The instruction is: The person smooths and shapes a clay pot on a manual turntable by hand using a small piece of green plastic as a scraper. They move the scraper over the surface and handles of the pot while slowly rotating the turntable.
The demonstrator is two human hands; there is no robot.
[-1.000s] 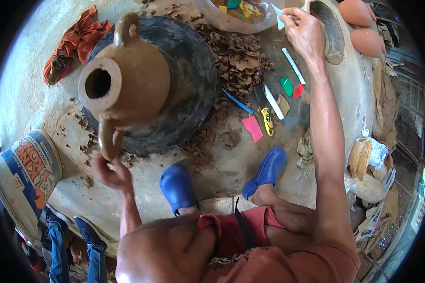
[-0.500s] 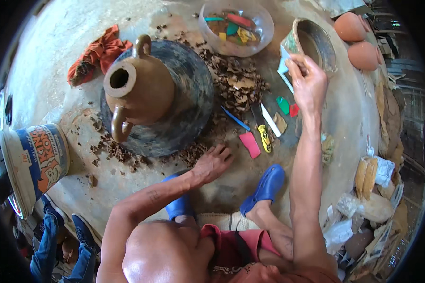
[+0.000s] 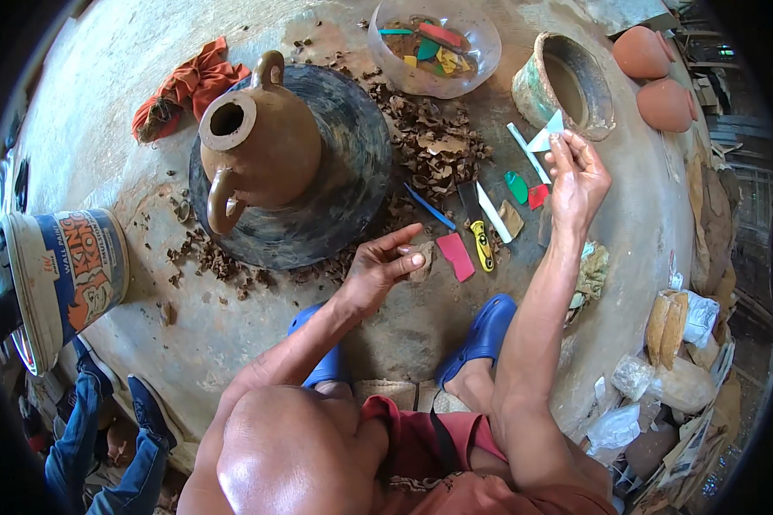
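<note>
My right hand point(image 3: 580, 180) pinches a pale blue triangular piece point(image 3: 548, 136) between thumb and fingers, near the rim of a worn basin. Just beside that piece a pale blue stick point(image 3: 528, 153) lies on the floor. Nearer to me, my left hand point(image 3: 378, 273) is closed, thumb up, on a thin brown flat piece point(image 3: 422, 261). A pink flat piece point(image 3: 456, 257), a yellow-handled tool point(image 3: 483, 247), a white stick point(image 3: 495, 215) and a blue stick point(image 3: 429, 207) lie between my hands. To the left, a two-handled clay jar point(image 3: 275, 159) stands on a dark round wheel point(image 3: 352, 146).
Brown clay shavings point(image 3: 434, 142) heap beside the wheel. A clear bowl point(image 3: 385, 64) of coloured pieces and the worn basin point(image 3: 528, 90) stand farther off. A paint bucket point(image 3: 90, 275) and an orange cloth point(image 3: 193, 86) are at left, round clay pots point(image 3: 640, 51) at far right.
My right hand has moved slightly right and down with the triangular piece, now apart from the stick. My left hand has risen from the floor and turned, showing the brown piece.
</note>
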